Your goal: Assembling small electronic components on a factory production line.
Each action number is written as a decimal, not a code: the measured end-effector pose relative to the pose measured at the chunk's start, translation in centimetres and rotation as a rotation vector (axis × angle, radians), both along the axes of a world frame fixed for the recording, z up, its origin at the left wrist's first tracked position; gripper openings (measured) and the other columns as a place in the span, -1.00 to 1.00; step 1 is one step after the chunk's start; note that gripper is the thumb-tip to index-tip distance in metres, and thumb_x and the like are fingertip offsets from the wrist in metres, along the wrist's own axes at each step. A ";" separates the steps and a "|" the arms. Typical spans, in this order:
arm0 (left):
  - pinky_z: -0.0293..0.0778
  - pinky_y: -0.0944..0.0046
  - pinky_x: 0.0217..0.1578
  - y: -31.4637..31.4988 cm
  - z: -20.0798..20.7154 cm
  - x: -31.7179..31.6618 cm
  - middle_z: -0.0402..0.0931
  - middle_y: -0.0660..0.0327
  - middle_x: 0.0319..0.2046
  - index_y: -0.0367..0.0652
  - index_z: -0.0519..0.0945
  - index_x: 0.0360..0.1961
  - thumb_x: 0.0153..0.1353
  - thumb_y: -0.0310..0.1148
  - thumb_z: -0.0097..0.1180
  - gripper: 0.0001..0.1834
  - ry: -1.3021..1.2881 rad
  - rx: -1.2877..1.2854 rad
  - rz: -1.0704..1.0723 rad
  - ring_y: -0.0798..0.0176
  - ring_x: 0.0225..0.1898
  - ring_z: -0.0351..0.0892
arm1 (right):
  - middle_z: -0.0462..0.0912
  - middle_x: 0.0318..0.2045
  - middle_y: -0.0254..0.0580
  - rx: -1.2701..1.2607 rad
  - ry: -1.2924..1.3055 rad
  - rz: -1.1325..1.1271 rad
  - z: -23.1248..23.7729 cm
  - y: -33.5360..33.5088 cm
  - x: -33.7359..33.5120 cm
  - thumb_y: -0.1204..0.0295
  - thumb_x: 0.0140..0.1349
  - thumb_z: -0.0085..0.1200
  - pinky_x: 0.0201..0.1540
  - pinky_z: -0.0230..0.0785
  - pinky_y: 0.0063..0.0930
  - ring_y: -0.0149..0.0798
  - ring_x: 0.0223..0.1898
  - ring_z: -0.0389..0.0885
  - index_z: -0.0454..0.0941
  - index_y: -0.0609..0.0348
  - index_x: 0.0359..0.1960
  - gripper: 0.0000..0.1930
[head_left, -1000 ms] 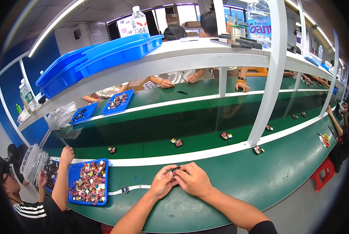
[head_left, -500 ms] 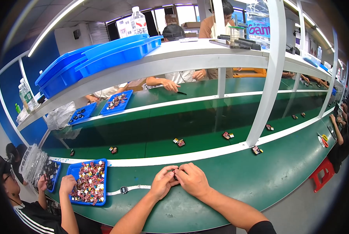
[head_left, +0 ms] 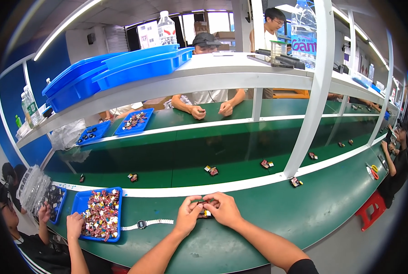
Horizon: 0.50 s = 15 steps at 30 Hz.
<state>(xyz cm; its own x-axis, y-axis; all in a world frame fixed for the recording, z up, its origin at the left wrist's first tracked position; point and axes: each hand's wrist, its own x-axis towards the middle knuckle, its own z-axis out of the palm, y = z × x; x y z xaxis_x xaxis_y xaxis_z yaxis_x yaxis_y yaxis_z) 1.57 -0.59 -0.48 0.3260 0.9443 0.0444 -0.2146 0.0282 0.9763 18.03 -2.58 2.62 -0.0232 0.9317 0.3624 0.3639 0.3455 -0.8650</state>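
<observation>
My left hand point(head_left: 188, 216) and my right hand point(head_left: 224, 211) meet over the green bench, thumbs and fingertips closed on one small electronic assembly point(head_left: 207, 213). It shows a dark underside, some reddish parts and a white-and-yellow piece; the fingers cover the rest. Left of my left hand a metal-band wristwatch point(head_left: 142, 224) lies stretched out on the bench. Beyond it stands a blue tray point(head_left: 81, 199) heaped with small red, white and yellow wired parts. A co-worker's hand point(head_left: 75, 224) rests at that tray's left edge.
Similar small assemblies point(head_left: 211, 170) lie spaced along the green belt point(head_left: 190, 155) behind a white rail point(head_left: 167, 192). A white post point(head_left: 306, 109) rises right of my hands. Yellow-and-red scissors point(head_left: 374, 171) lie far right. Blue trays point(head_left: 140, 68) and bottles stand on the shelf overhead.
My fingers have shifted on the assembly, so its white-and-yellow piece now shows. Across the belt, a co-worker's hands have come in front of the body; the dark stick-like item there is no longer visible.
</observation>
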 end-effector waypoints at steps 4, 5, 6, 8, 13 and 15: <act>0.60 0.13 -0.05 -0.1 1.5 0.4 0.37 -0.10 0.18 -0.25 0.22 0.27 0.44 -0.37 -0.10 -0.57 -0.149 -0.074 -0.014 0.05 0.02 0.56 | 0.72 -0.35 -0.18 -0.125 0.232 -0.057 -0.9 5.4 3.6 0.45 0.12 0.28 -0.27 0.53 -0.49 -0.43 -0.38 0.68 0.65 0.27 -0.20 -0.78; 0.60 0.13 -0.05 0.1 1.5 0.2 0.37 -0.10 0.18 -0.25 0.22 0.27 0.44 -0.37 -0.10 -0.57 -0.157 -0.069 -0.012 0.05 0.02 0.56 | 0.73 -0.36 -0.17 -0.133 0.209 -0.186 -1.1 7.4 5.0 0.47 0.10 0.29 -0.26 0.52 -0.50 -0.42 -0.36 0.69 0.66 0.28 -0.24 -0.80; 0.61 0.11 -0.05 0.2 1.2 -0.2 0.38 -0.11 0.17 -0.26 0.23 0.25 0.44 -0.36 -0.10 -0.58 -0.108 -0.048 -0.038 0.04 0.02 0.57 | 0.74 -0.38 -0.14 -0.125 0.097 -0.339 -1.0 9.1 6.2 0.47 0.07 0.31 -0.24 0.52 -0.48 -0.36 -0.37 0.70 0.67 0.28 -0.28 -0.80; 0.61 0.10 -0.05 0.4 0.4 -0.3 0.43 -0.08 0.12 -0.30 0.28 0.21 0.43 -0.37 -0.08 -0.61 -0.070 -0.010 -0.092 0.06 0.00 0.58 | 0.73 -0.41 -0.12 -0.108 0.004 -0.563 -1.5 11.4 9.1 0.39 0.03 0.37 -0.20 0.53 -0.38 -0.23 -0.35 0.72 0.69 0.24 -0.28 -0.75; 0.60 0.16 -0.06 0.4 0.8 -0.3 0.49 -0.04 0.06 -0.34 0.33 0.15 0.41 -0.42 -0.07 -0.66 -0.057 -0.017 -0.105 0.12 -0.03 0.60 | 0.67 -0.29 -0.06 0.067 -0.356 -0.697 -2.3 12.1 10.7 0.34 0.03 0.37 -0.09 0.48 -0.25 -0.06 -0.20 0.64 0.63 0.25 -0.22 -0.68; 0.60 0.19 -0.08 0.5 0.7 -0.4 0.50 -0.04 0.04 -0.34 0.35 0.14 0.40 -0.45 -0.08 -0.67 -0.020 -0.010 -0.134 0.14 -0.05 0.60 | 0.63 -0.24 -0.03 0.292 -0.574 -0.763 -2.1 11.9 9.6 0.31 0.03 0.37 -0.04 0.45 -0.20 0.01 -0.14 0.60 0.59 0.27 -0.18 -0.62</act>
<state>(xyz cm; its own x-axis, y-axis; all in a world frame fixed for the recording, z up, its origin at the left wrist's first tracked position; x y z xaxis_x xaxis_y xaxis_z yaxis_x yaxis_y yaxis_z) 1.22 -0.13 0.24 0.4483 0.8928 0.0431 -0.2278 0.0675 0.9714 27.61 9.37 0.51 0.3003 0.6465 0.7013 0.9136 0.0165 -0.4064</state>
